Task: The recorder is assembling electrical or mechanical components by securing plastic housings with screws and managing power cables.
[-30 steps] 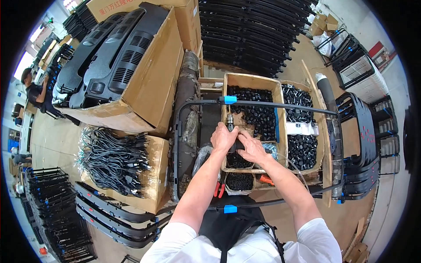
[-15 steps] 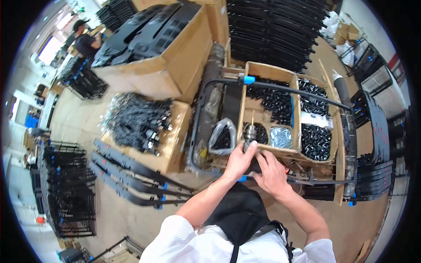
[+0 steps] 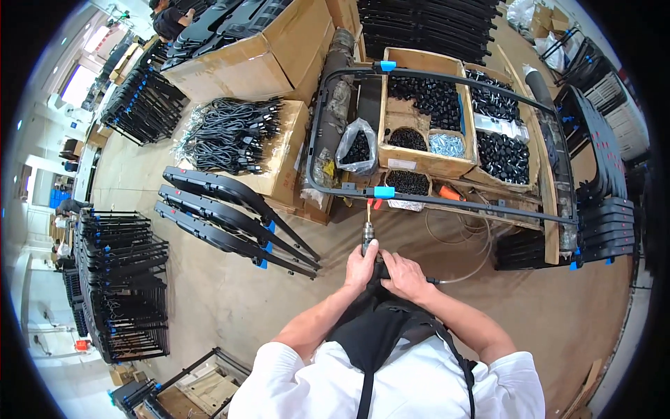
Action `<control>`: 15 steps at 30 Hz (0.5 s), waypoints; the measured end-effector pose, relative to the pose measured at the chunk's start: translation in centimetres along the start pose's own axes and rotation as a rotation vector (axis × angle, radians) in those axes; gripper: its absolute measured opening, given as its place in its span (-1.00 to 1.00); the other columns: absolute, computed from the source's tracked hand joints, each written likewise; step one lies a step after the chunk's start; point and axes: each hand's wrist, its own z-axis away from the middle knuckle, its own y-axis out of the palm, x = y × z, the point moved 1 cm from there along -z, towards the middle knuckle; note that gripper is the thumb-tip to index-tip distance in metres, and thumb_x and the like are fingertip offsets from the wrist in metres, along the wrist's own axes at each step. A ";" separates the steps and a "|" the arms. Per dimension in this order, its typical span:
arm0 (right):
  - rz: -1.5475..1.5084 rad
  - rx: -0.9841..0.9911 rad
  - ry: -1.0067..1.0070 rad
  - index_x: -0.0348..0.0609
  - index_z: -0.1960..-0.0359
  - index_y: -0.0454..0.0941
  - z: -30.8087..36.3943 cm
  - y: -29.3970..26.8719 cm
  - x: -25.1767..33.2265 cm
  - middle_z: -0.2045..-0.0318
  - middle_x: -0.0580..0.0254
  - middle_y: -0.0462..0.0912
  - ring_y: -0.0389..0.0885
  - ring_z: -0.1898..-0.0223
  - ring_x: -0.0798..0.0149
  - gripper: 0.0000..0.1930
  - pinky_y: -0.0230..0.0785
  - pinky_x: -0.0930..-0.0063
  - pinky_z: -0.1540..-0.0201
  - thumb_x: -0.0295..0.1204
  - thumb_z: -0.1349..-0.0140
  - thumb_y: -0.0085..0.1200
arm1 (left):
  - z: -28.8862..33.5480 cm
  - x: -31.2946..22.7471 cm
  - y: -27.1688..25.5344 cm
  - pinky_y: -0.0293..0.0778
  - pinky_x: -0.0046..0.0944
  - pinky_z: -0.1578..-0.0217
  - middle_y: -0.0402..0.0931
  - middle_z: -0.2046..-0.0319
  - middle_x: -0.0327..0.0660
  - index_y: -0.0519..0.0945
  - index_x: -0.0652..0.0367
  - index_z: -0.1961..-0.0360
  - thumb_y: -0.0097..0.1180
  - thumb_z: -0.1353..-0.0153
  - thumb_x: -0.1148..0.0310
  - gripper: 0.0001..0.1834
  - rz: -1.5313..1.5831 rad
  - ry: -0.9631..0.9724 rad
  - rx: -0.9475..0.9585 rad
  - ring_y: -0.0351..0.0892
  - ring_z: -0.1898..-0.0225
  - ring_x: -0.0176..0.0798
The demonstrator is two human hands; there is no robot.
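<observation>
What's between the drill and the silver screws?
In the head view, outward from the drill: the frame's near bar, small black parts, then a box's front wall.

The wide head view looks down and forward over the nearby hands (image 3: pixel 406 276), its curved rim perhaps distorting distances.

Factory assembly workshop. Stacked slim black frames (image 3: pixel 129 262) at left, more curved black bars (image 3: pixel 426 31) top centre. Tan divided bin (image 3: pixel 426 165) of small black and silver hardware (image 3: pixel 429 101), upper right of centre; bundled black cables (image 3: pixel 230 136) upper left. Silver-and-black power drill (image 3: pixel 368 236), lower centre. Dark-shirted co-worker (image 3: pixel 167 25), top left.
</observation>
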 end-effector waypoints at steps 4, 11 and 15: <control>0.003 -0.009 0.062 -0.23 -0.37 0.32 -0.9 0.4 0.4 0.04 -0.18 0.64 0.70 0.01 -0.23 -0.18 0.58 -0.03 -0.06 -0.27 -0.08 0.42 | -1.2 -0.8 -0.8 0.50 -0.16 0.09 0.66 0.28 -0.16 0.66 0.31 0.16 0.19 -0.43 -0.19 -0.38 -0.092 -0.015 0.003 0.54 0.21 -0.28; -0.003 -0.010 0.101 -0.26 -0.34 0.32 -1.6 0.8 0.4 0.01 -0.21 0.65 0.69 -0.03 -0.23 -0.21 0.56 -0.04 -0.11 -0.28 -0.09 0.41 | -1.7 -1.1 -1.1 0.48 -0.14 0.12 0.64 0.33 -0.18 0.67 0.27 0.21 0.18 -0.43 -0.19 -0.40 -0.113 -0.034 0.016 0.53 0.25 -0.27; -0.005 -0.049 0.095 -0.31 -0.32 0.32 -1.8 1.1 0.5 0.01 -0.21 0.66 0.69 -0.04 -0.24 -0.22 0.56 -0.03 -0.10 -0.28 -0.08 0.41 | -2.1 -1.6 -1.4 0.47 -0.13 0.14 0.61 0.36 -0.19 0.65 0.27 0.23 0.19 -0.42 -0.19 -0.40 -0.144 -0.026 0.026 0.49 0.26 -0.27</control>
